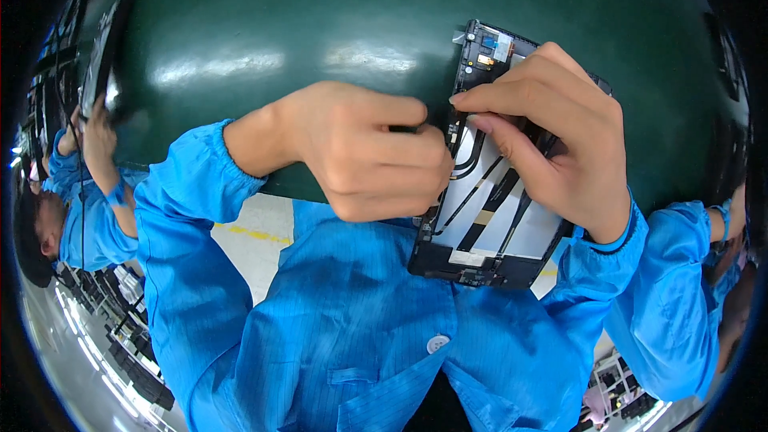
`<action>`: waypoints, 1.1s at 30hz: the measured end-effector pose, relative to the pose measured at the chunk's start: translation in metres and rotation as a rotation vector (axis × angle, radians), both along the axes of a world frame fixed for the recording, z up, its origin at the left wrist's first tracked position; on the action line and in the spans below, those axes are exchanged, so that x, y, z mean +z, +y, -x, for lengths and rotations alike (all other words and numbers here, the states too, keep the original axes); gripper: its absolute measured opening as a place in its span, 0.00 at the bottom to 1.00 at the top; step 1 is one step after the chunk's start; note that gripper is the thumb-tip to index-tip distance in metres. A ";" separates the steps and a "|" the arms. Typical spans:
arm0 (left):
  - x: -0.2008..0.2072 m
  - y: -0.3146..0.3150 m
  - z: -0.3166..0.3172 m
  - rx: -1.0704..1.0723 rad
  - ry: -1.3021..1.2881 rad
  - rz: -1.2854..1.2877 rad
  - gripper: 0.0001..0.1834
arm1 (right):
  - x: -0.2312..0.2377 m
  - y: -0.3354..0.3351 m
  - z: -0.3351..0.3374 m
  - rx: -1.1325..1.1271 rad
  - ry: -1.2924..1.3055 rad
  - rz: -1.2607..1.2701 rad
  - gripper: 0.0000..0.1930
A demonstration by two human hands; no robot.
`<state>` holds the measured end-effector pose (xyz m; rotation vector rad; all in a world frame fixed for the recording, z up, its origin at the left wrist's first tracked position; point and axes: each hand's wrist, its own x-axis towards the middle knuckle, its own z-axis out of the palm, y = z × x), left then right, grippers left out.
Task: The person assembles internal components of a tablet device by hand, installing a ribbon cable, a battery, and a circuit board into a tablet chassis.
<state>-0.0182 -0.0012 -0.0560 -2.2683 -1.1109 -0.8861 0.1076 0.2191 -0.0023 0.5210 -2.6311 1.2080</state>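
An opened tablet (526, 245), with a black frame, a pale silvery middle and thin black cables (478, 149) inside, lies slanted at the table's front edge, partly overhanging it. My right hand (560, 132) arches over it from the right. Its thumb and forefinger pinch at a black cable along the tablet's left edge, and the palm hides part of the inside. Against the same edge, lower down, my left hand (368, 152) is closed with the fingers curled under. Whatever those fingers hold is hidden.
A dark green glossy table (280, 24) stretches ahead. At the left, a person in a blue sleeve (100, 220) handles a dark flat panel (102, 56). Another blue-sleeved person (668, 296) sits close on the right. Racks and pale floor show at the lower rim.
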 end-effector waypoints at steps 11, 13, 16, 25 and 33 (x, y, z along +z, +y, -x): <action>0.008 0.010 0.007 -0.027 0.003 0.078 0.14 | 0.001 0.017 -0.003 -0.003 -0.017 -0.014 0.11; 0.009 0.010 0.011 -0.046 0.051 0.099 0.17 | -0.001 0.018 0.000 -0.007 -0.013 -0.007 0.11; 0.004 0.008 0.017 -0.052 -0.006 0.136 0.18 | -0.006 0.013 0.007 -0.014 -0.012 0.008 0.11; 0.004 0.015 0.032 -0.049 -0.019 0.140 0.18 | -0.003 0.018 0.015 0.013 -0.010 0.062 0.11; 0.005 0.023 0.047 -0.049 -0.063 0.163 0.29 | 0.001 0.018 0.018 -0.056 -0.140 0.148 0.09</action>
